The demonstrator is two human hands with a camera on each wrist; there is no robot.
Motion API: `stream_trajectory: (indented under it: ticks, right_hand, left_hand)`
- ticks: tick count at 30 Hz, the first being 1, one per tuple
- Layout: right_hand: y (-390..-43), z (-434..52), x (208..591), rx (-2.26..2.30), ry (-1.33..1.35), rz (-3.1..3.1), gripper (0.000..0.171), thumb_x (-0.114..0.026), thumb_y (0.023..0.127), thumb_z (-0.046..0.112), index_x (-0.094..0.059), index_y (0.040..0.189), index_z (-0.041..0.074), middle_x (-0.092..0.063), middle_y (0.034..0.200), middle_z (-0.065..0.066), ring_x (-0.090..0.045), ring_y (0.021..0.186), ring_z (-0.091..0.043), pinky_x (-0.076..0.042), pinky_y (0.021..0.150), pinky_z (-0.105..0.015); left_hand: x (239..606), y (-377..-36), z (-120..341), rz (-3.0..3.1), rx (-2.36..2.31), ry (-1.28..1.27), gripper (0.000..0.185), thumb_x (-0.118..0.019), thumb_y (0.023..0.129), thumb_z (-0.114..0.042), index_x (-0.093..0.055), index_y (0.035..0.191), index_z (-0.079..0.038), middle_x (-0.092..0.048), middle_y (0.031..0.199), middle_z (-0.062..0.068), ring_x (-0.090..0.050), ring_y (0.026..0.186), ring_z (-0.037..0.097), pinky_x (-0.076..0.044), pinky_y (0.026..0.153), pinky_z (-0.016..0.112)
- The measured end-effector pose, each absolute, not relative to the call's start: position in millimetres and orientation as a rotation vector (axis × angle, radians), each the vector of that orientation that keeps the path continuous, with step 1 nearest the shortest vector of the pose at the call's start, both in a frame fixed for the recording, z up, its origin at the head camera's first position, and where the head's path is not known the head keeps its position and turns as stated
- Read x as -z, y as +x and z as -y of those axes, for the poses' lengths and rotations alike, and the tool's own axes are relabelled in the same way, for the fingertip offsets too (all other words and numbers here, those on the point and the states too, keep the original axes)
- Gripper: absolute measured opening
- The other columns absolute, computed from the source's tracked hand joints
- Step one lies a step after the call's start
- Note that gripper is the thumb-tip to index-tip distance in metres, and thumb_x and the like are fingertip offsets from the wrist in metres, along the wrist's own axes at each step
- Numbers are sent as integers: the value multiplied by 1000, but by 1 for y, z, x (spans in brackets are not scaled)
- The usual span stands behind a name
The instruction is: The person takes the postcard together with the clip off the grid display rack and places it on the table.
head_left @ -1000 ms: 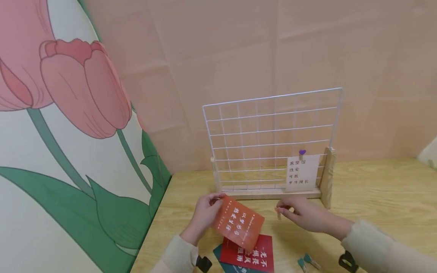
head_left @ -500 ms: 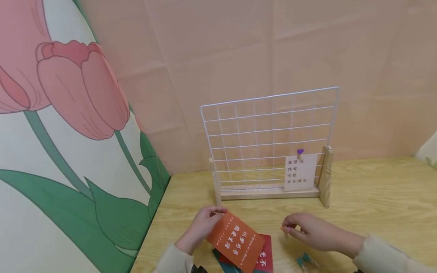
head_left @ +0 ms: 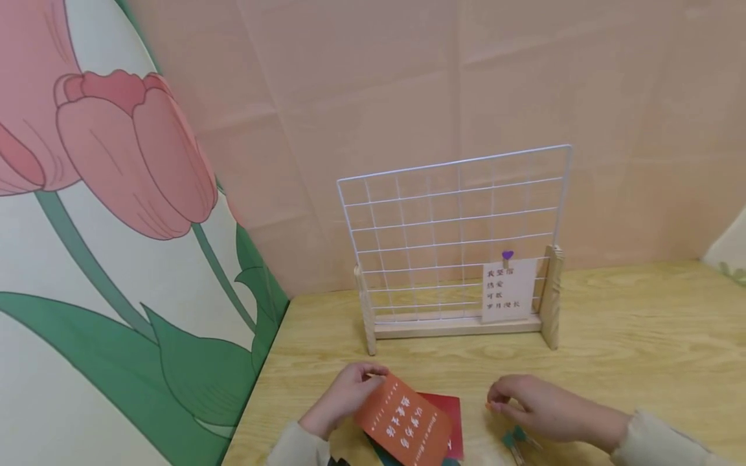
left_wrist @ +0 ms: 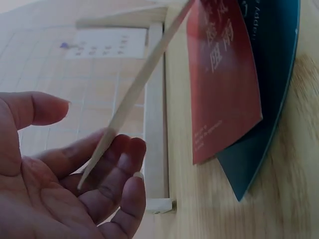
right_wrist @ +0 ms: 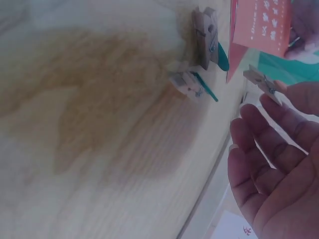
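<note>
Landmark: white wire grid stand (head_left: 454,236) with wooden base, upright on the wooden table (head_left: 641,336), against the pink backdrop (head_left: 408,84).

- Left hand (head_left: 344,396): in front of the stand's left post, low over the table. Pinching the upper corner of an orange card (head_left: 405,419) between thumb and fingers; in the left wrist view the card (left_wrist: 134,94) seen edge-on, resting across the fingertips (left_wrist: 124,154), thumb apart above.
- Orange card: tilted, white lettering up, in front of the stand's left half, lifted over the other cards.
- Red card (head_left: 449,421): flat on the table in front of the stand's middle, partly under the orange card; white print visible in the left wrist view (left_wrist: 224,84).
- Dark teal card (left_wrist: 269,109): beneath the red card, edge showing beside it.
- Right hand (head_left: 533,408): in front of the stand's right half, near the table. Pinching a small wooden clip (right_wrist: 261,83) at the fingertips, remaining fingers loosely spread, palm open to the right wrist view.
- Two wooden clips with teal hearts (right_wrist: 202,55): lying on the table side by side, in front of the stand's right end, just beside the right hand.
- White note card (head_left: 508,291): hung on the stand's lower right squares, dark lettering, fixed by a clip with a purple heart (head_left: 508,256).
- Tulip panel (head_left: 116,226): large painted board, left of the stand, at the table's left edge.
</note>
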State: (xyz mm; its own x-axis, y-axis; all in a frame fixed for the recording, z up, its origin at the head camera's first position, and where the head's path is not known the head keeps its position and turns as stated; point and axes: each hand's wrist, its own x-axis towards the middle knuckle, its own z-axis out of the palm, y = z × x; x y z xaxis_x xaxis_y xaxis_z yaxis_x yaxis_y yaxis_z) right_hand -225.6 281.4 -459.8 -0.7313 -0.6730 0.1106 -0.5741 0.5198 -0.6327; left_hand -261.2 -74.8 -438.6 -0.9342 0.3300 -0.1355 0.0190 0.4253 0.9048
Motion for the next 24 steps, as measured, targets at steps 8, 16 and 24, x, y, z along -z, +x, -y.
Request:
stream_trajectory:
  ticks: [8,16,24]
  right_hand:
    - [-218,-283,472,987,-1201,-2576,10,-62,104,14,-70,97,16,-58,88,21,-51,76,6,-49,61,-25]
    - [-218,-286,485,966,-1308,-2584,12,-63,104,14,-67,94,21,-55,89,26,-50,79,7,-48,63,-25]
    - [-221,-289,487,924,-1325,-2601,12,-63,104,19,-69,95,23,-54,92,26,-51,81,7,-49,63,-26]
  left_hand:
    - [444,-259,76,-2496,-1377,400,22,-64,99,-12,-70,115,2,-69,103,5,-62,97,21,-52,89,43]
    - [451,-259,79,-2467,-1379,383,38,-67,97,-13,-58,130,4,-66,97,7,-62,86,22,-54,76,40]
    - [449,-262,78,-2412,-1216,268,35,-65,102,-24,-60,131,-5,-64,97,4,-61,86,21,-51,76,41]
